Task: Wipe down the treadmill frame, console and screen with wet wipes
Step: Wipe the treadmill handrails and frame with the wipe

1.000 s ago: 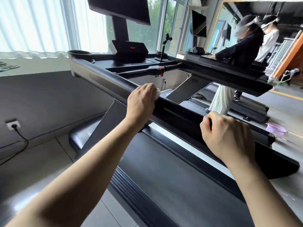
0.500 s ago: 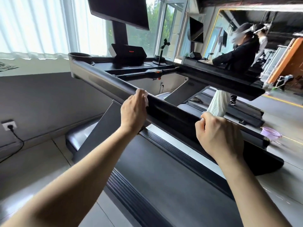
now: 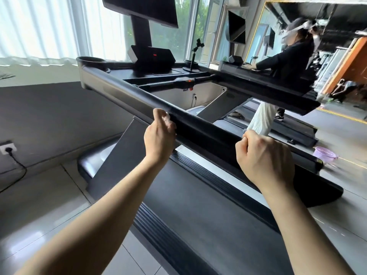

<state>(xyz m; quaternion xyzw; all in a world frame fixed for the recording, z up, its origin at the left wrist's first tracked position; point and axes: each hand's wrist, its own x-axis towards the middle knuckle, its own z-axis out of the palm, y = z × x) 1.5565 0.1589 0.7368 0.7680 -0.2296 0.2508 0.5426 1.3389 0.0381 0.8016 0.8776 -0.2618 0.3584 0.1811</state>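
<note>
Long black treadmill handrail (image 3: 206,133) is gripped by curled fingers (image 3: 158,115) of left hand (image 3: 159,135) and right hand (image 3: 264,157). Black console (image 3: 153,58) and dark screen (image 3: 139,8) are judged outstanding.

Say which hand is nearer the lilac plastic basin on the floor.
Right. The right hand grips the black handrail near the lilac plastic basin; the left hand grips it farther up.
</note>
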